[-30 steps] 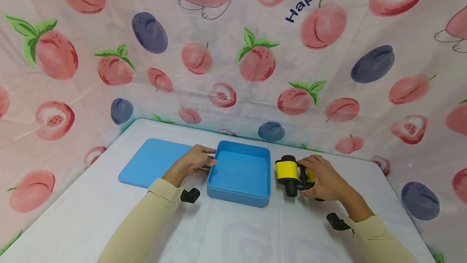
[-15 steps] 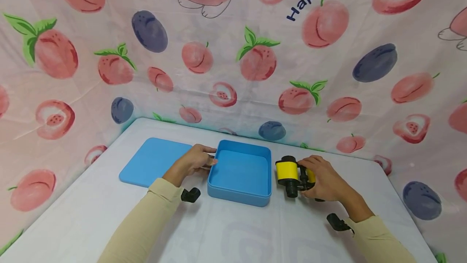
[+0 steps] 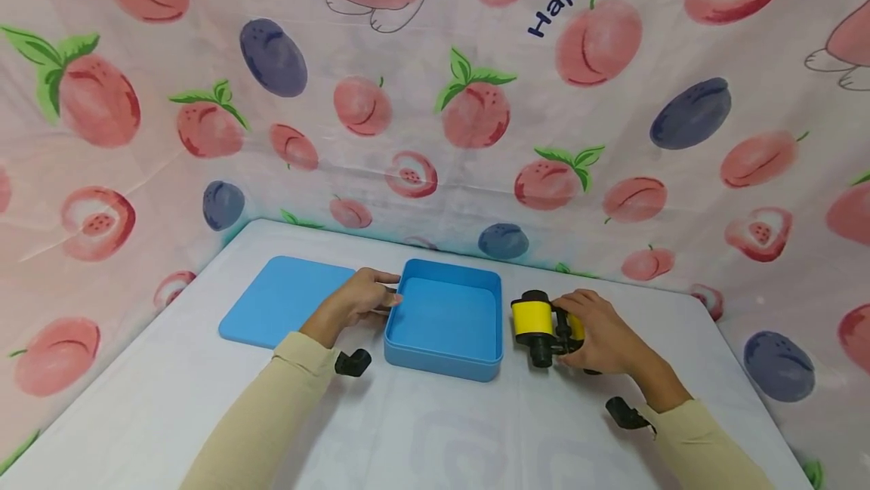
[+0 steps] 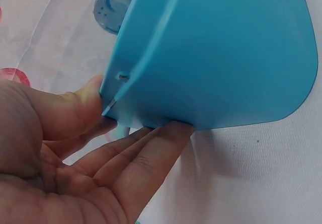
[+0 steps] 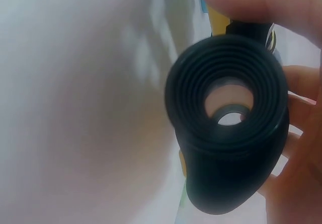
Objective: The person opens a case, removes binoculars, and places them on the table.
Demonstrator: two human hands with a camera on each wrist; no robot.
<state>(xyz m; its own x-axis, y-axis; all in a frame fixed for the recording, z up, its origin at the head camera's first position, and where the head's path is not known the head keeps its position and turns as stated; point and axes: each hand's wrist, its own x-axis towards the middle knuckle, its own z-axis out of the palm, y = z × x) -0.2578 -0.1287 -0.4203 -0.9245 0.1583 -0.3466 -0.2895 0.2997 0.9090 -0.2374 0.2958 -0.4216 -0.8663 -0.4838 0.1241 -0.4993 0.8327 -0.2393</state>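
Observation:
Yellow-and-black binoculars point(image 3: 533, 318) are on the white surface right of the open blue box point(image 3: 443, 368), eyepieces toward me. My right hand point(image 3: 600, 335) grips their right side from above. In the right wrist view, a black eyepiece point(image 5: 226, 90) fills the middle, with thumb and fingers around the binoculars. My left hand point(image 3: 356, 297) holds the box's left wall, its thumb at the rim. In the left wrist view, the left hand's fingertips point(image 4: 176, 133) bend against the edge of the blue wall point(image 4: 216, 68). Inside, the box shows only its bare floor.
A flat blue lid point(image 3: 282, 301) lies left of the box, partly behind my left hand. White cloth covers the table point(image 3: 435, 437). A fruit-printed curtain point(image 3: 435, 112) rises right behind the table's back edge.
The view has shifted very slightly. Both hands, the box and the binoculars keep their places.

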